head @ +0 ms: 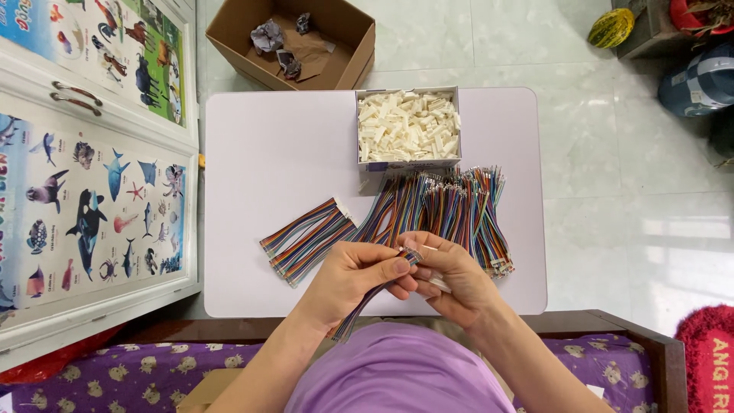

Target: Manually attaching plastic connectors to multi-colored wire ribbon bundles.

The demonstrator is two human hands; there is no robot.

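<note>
My left hand [359, 271] pinches a rainbow-coloured ribbon cable [359, 306] that trails down toward my lap. My right hand [447, 279] meets it at the cable's upper end, fingers closed on the tip and on a small white connector piece. Both hands hover over the near edge of a pale lilac table [252, 153]. Just beyond them lies a pile of loose rainbow cables [451, 206] with bare metal ends. A smaller stack of finished-looking cables [306, 237] lies to the left. A white box of small white plastic connectors [407, 126] stands at the table's far side.
An open cardboard box [294, 38] with crumpled paper sits on the tiled floor beyond the table. A cabinet with animal posters [92, 176] stands on the left. A dark wooden bed edge [612, 325] with purple bedding runs below. A blue container [699, 80] is at the far right.
</note>
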